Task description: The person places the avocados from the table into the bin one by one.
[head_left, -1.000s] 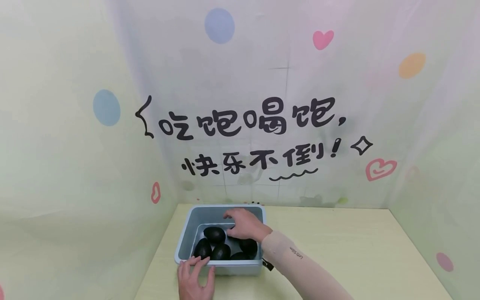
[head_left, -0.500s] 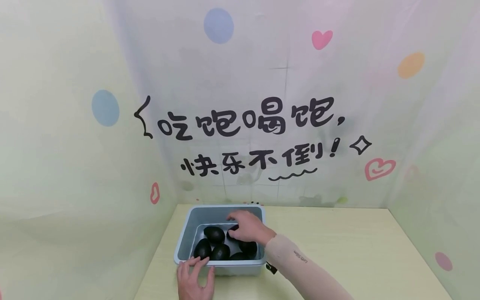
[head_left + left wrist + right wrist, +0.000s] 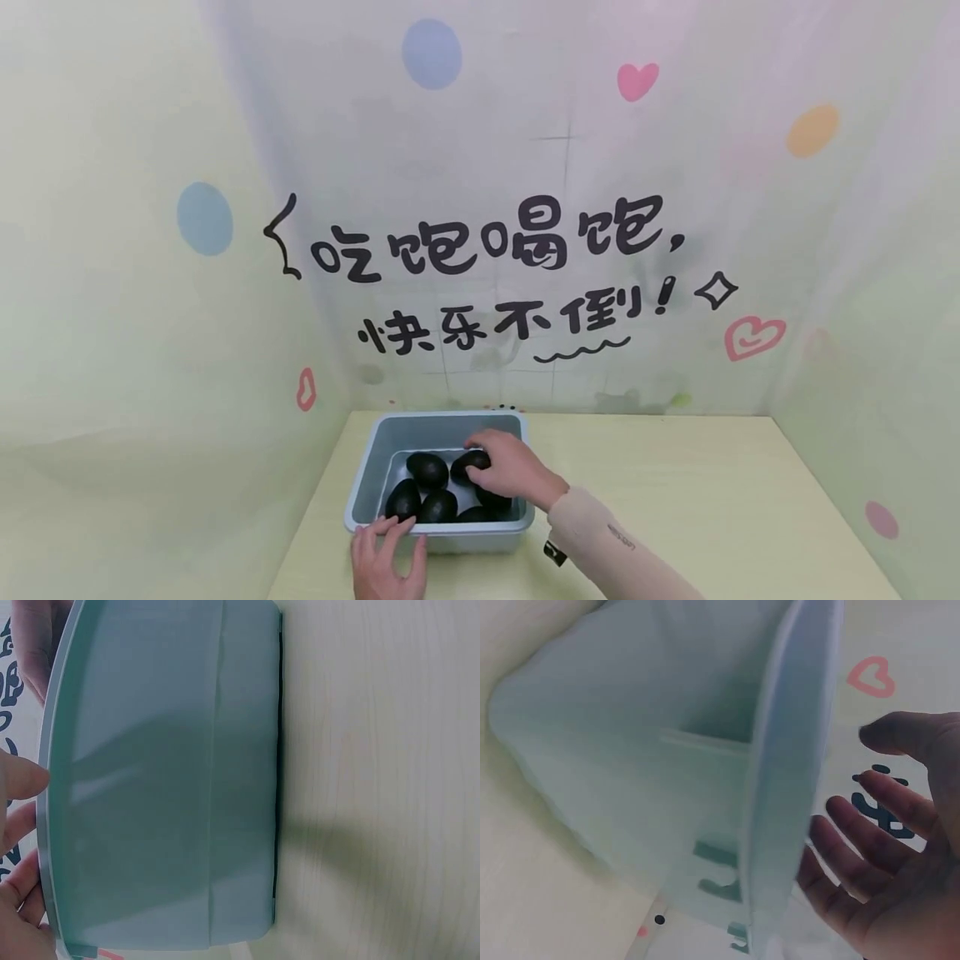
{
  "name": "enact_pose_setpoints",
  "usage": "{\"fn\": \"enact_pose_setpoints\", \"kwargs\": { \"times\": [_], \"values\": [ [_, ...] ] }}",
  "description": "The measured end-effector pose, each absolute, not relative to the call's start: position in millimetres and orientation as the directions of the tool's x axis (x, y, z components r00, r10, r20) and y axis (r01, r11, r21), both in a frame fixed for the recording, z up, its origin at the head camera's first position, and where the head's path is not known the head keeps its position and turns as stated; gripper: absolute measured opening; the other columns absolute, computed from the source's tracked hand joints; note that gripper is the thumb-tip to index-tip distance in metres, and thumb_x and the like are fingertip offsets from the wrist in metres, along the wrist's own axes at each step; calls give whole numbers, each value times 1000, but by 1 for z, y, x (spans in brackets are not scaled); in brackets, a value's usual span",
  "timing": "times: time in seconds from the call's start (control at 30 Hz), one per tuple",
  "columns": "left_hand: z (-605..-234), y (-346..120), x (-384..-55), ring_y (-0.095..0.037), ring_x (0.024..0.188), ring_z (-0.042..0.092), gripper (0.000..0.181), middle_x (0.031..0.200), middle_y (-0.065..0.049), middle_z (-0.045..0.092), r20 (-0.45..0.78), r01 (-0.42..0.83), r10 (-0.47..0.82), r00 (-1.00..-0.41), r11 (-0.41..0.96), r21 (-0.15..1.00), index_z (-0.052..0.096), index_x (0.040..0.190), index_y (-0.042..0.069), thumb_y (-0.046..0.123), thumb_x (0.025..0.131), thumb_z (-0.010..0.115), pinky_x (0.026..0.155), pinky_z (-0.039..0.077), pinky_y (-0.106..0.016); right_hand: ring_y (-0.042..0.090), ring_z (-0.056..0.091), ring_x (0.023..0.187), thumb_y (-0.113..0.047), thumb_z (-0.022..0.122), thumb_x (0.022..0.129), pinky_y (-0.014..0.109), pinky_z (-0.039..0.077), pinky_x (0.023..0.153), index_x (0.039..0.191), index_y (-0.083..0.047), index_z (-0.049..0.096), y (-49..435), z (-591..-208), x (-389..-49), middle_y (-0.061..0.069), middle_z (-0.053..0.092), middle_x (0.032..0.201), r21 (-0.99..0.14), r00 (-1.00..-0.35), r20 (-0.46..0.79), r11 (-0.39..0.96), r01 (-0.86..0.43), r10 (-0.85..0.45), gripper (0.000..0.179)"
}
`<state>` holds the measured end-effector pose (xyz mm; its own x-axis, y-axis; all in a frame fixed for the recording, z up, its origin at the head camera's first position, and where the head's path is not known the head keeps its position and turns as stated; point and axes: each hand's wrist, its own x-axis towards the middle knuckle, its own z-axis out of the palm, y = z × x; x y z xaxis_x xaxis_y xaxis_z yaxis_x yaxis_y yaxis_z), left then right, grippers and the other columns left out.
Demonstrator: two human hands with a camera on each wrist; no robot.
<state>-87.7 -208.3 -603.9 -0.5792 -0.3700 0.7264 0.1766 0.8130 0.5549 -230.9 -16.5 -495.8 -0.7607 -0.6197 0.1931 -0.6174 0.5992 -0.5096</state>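
A grey-blue plastic bin point(image 3: 431, 542) stands on the table with several black avocados inside. My left hand point(image 3: 386, 562) has its spread fingertips resting on the near rim, and its thumb lies against the front wall. In the left wrist view the fingertips point(image 3: 28, 780) show right at the rim. My right hand point(image 3: 513, 471) is inside the bin's right side, beside an avocado point(image 3: 468, 467); the thumb overlaps that avocado's near end. The right wrist view shows its fingers point(image 3: 866, 862) spread and loosely bent, with nothing between them. Another avocado point(image 3: 491, 498) is partly hidden below the hand.
More avocados, including one at the back left point(image 3: 427, 471) and one at the front left point(image 3: 403, 498), lie in the bin. The pale wooden table point(image 3: 675, 483) extends to the right. A printed cloth wall point(image 3: 487, 375) hangs behind, close to the bin's far side.
My right hand has drawn back to the right, leaving more of the avocado beside it in sight. My left hand stays at the rim. The head view has shifted slightly.
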Motion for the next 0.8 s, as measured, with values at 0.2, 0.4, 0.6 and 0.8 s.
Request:
{"fn": "enact_pose_setpoints", "kwargs": {
  "times": [0.2,0.4,0.6,0.8],
  "values": [
    [-601,-208,-88,-41,109,61,29,103,-14,67,716,163,-380,-585,810,563,79,96,9,4,69,90,129,25,-48,24,73,111,-20,71,100,39,60,98,120,-12,76,-10,-503,-222,2,77,119,-575,-767,334,526,-626,-548,22],
    [-599,-206,-88,-41,109,62,29,103,-14,67,697,158,-389,-603,797,583,80,97,10,3,71,90,124,30,-59,22,73,110,-20,71,100,40,60,97,115,-16,77,-2,-509,-215,-1,77,115,-597,-787,362,525,-607,-499,17],
    [-603,-205,-88,-40,109,62,30,103,-13,67,698,159,-394,-598,795,585,80,96,9,2,69,92,131,21,-39,18,73,105,-18,71,99,36,60,91,113,-16,77,11,-514,-204,-2,77,112,-614,-797,371,519,-595,-476,16],
    [-600,-205,-87,-40,111,61,30,105,-13,67,671,116,-405,-621,799,590,80,97,10,4,71,92,127,28,-56,20,70,99,-15,73,98,29,58,82,111,-17,77,24,-516,-197,-1,77,112,-701,-847,356,488,-521,-394,14]
  ]
}}
